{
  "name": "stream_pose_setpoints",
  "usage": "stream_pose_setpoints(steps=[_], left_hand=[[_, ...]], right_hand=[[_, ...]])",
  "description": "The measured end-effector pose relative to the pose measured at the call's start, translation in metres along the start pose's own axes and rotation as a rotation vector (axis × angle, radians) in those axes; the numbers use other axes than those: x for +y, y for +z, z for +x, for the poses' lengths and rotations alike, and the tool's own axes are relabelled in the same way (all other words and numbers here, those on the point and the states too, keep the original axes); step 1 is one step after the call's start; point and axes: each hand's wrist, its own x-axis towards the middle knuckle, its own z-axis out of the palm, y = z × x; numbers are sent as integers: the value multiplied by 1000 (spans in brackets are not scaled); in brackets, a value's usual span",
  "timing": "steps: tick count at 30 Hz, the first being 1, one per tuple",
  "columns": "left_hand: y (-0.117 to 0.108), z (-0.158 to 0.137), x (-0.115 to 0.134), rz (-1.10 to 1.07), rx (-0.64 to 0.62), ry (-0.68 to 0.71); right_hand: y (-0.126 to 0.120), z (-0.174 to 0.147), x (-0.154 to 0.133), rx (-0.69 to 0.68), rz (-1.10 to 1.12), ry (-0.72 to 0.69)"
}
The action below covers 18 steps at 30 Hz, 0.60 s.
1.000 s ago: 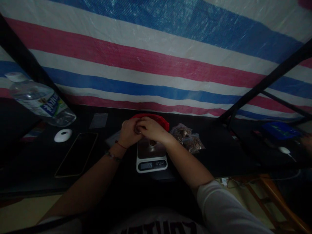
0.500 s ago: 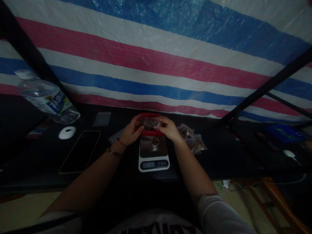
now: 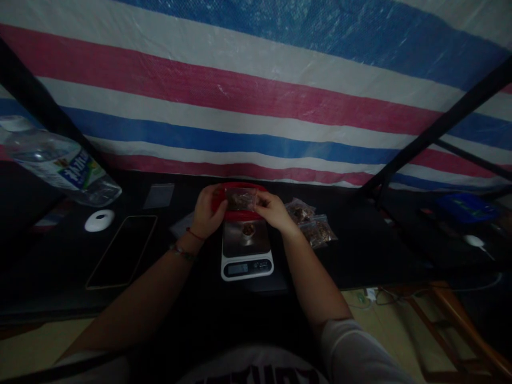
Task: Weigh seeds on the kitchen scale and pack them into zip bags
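Note:
A small clear zip bag (image 3: pixel 241 199) with dark contents is held above a red tray (image 3: pixel 234 215). My right hand (image 3: pixel 275 211) pinches the bag's right edge between thumb and fingers. At the bag's left edge is my left hand (image 3: pixel 207 212), its thumb and fingers apart, with red tray showing between them; the thumb tip is close to or touching the bag. Just in front stands a white kitchen scale (image 3: pixel 247 269) with a metal top and a lit display too dim to read. On it sits a small white cup (image 3: pixel 248 232) of brownish pieces.
Several filled zip bags (image 3: pixel 316 230) lie right of the scale. To the left are an empty-looking zip bag (image 3: pixel 159 196), a phone (image 3: pixel 122 250), a white rounded case (image 3: pixel 99 220) and a plastic bottle (image 3: pixel 60 162). Black posts and a striped sheet (image 3: pixel 256 101) stand behind.
The view has shifted slightly, moving everything a little left. My left thumb has drawn back from the bag's front to its left edge. My right hand keeps its pinch.

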Motion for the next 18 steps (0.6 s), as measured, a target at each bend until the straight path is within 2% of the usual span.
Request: stream_pose_setpoints(steps=[4,7,10,14,18], left_hand=[[-8,5,10,64,-75,164],[-9,6,12,28,-144,190],[-8,5,10,3,-118,146],[-6,2,9,-30,-93,31],[-3,0,11,-111,-72,-87]], right_hand=[[2,13,-29,-133,-188,-43],[6,26,-56,-275,-290,-92],[14,36,-74,-318,-358,-98],[24,41,-73,-378,-289,-98],[17,37,-52,-242,-112,-144]])
